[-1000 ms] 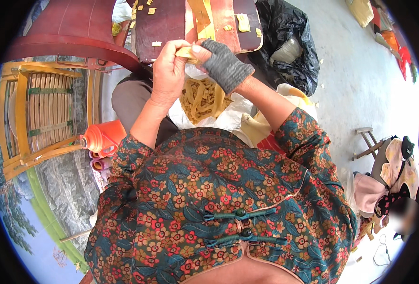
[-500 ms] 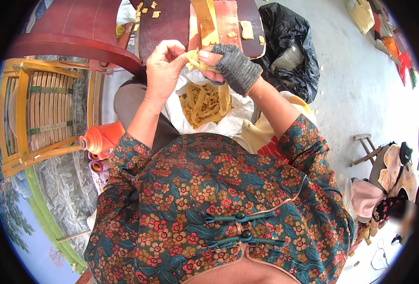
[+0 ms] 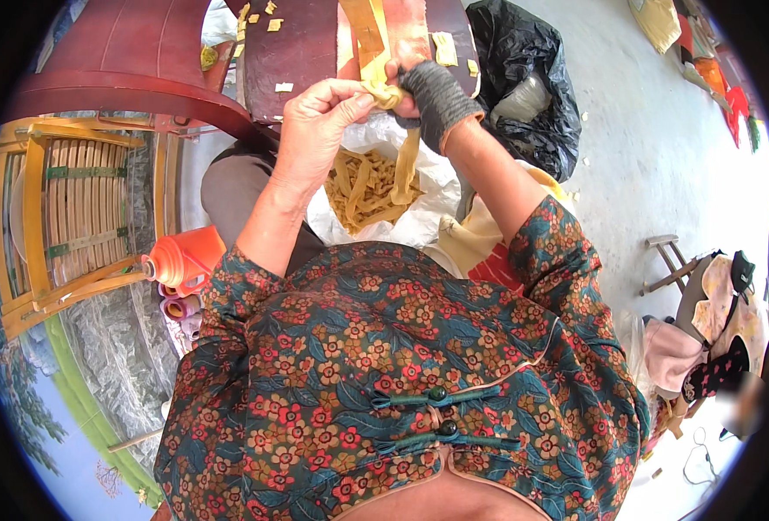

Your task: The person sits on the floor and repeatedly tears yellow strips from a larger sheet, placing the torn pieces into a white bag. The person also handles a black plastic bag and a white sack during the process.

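Both my hands are raised over a white plastic bag [image 3: 442,184] and work on a flat, pliable yellow strip [image 3: 385,94]. The strip is looped into a knot between them. My left hand [image 3: 322,122] pinches the knot's left side with thumb and fingertips. On the other side, my right hand [image 3: 436,94], in a grey fingerless glove, is closed round the strip; its fingers are partly hidden. Below the right hand a length of strip [image 3: 408,161] hangs toward the bag. Inside the bag lies a heap of knotted yellow pieces [image 3: 363,193].
A dark red table [image 3: 302,65] beyond my hands bears an orange-pink cloth [image 3: 412,26], more strip and small yellow scraps. To its right sits a black plastic bag [image 3: 523,139]. A folded wooden chair [image 3: 37,217] and an orange jug [image 3: 186,260] stand left; a small stool [image 3: 669,260] stands right.
My right hand has moved slightly up, and my left hand a little right. The knot shows more tightly looped, and a hanging length of strip now shows below the right hand.
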`<state>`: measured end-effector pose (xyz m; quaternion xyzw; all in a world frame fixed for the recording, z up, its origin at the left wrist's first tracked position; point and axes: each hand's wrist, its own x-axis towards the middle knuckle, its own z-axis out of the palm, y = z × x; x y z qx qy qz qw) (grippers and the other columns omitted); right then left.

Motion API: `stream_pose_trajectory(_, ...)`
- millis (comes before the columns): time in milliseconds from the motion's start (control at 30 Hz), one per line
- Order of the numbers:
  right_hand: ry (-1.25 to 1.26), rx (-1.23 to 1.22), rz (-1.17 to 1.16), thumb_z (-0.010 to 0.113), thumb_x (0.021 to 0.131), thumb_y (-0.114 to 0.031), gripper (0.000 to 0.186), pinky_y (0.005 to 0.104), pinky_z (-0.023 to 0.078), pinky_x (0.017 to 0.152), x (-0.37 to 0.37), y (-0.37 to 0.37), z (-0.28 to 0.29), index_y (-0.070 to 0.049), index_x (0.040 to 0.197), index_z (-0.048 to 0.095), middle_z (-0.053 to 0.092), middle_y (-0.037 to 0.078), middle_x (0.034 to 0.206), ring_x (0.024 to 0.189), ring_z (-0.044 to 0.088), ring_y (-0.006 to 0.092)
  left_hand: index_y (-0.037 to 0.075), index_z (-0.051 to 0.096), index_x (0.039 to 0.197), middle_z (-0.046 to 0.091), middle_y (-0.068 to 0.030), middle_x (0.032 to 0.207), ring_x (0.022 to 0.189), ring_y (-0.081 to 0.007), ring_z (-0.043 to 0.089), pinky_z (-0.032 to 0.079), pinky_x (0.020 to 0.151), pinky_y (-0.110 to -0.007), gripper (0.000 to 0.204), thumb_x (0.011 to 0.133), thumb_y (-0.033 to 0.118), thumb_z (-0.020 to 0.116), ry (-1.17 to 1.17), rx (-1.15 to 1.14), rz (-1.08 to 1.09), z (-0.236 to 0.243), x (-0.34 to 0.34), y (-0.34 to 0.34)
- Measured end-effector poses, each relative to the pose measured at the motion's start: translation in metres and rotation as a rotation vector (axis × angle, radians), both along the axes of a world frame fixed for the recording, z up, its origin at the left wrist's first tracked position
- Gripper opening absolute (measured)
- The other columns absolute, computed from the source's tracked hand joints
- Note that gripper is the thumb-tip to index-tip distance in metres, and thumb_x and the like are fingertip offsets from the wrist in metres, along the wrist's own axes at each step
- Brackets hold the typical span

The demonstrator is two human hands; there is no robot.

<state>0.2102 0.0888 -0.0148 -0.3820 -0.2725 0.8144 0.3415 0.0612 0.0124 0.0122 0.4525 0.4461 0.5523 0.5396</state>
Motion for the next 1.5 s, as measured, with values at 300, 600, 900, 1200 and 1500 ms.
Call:
stream_pose_trajectory(300, 0.157, 0.266, 0.137, 0.061, 0.082, -0.028, 0.023, 0.0199, 0.031, 0.042, 0.013, 0.000, 0.018, -0.008, 0.074, 0.052, 0.048, 0.000, 0.058, 0.046, 0.041, 0.0082, -0.001, 0.062, 0.096, 0.062, -0.0073, 0.091, 0.081, -0.0128, 0.058, 0.046, 0.074, -0.024, 0.018, 0.078, 0.004, 0.065, 0.218, 0.019, 0.119, 0.030, -0.027, -0.013)
stream_pose_trajectory(600, -0.403, 0.341, 0.498, 0.063, 0.082, -0.018, 0.017, 0.0239, 0.047, 0.061, -0.010, -0.014, 0.009, -0.003, 0.078, 0.056, 0.060, 0.006, 0.070, 0.062, 0.057, 0.0134, 0.002, 0.057, 0.104, 0.058, -0.0137, 0.100, 0.090, -0.0279, 0.059, 0.047, 0.075, -0.032, 0.026, 0.079, -0.001, 0.055, 1.086, 0.277, -0.008, 0.012, -0.010, -0.017)
stream_pose_trajectory(900, -0.360, 0.335, 0.641, 0.063, 0.081, -0.021, 0.021, 0.0257, 0.047, 0.054, -0.007, -0.018, 0.009, -0.002, 0.082, 0.057, 0.059, 0.007, 0.065, 0.056, 0.057, 0.0144, 0.007, 0.053, 0.093, 0.051, -0.0083, 0.080, 0.078, -0.0287, 0.051, 0.039, 0.071, -0.038, 0.018, 0.075, 0.007, 0.057, 1.385, 0.534, 0.018, -0.027, -0.022, -0.014)
stream_pose_trajectory(1200, -0.770, 1.219, 0.608, 0.044, 0.086, -0.028, 0.026, 0.0404, 0.048, 0.064, -0.021, -0.028, 0.009, -0.006, 0.087, 0.058, 0.058, 0.015, 0.071, 0.074, 0.061, 0.0307, 0.008, 0.056, 0.086, 0.057, -0.0070, 0.080, 0.075, -0.0271, 0.055, 0.042, 0.069, -0.036, 0.015, 0.077, 0.020, 0.057, 1.496, 0.696, -0.003, -0.053, -0.073, 0.024)
stream_pose_trajectory(1500, -1.003, 1.044, 0.205, 0.058, 0.077, -0.043, 0.043, 0.0366, 0.046, 0.073, 0.006, 0.035, 0.004, 0.000, 0.079, 0.064, 0.062, 0.017, 0.074, 0.074, 0.061, 0.0286, 0.005, 0.049, 0.112, 0.047, 0.0037, 0.073, 0.057, -0.0043, 0.043, 0.044, 0.055, -0.022, 0.025, 0.089, 0.014, 0.053, -0.252, -0.240, -0.100, -0.032, -0.038, 0.053)
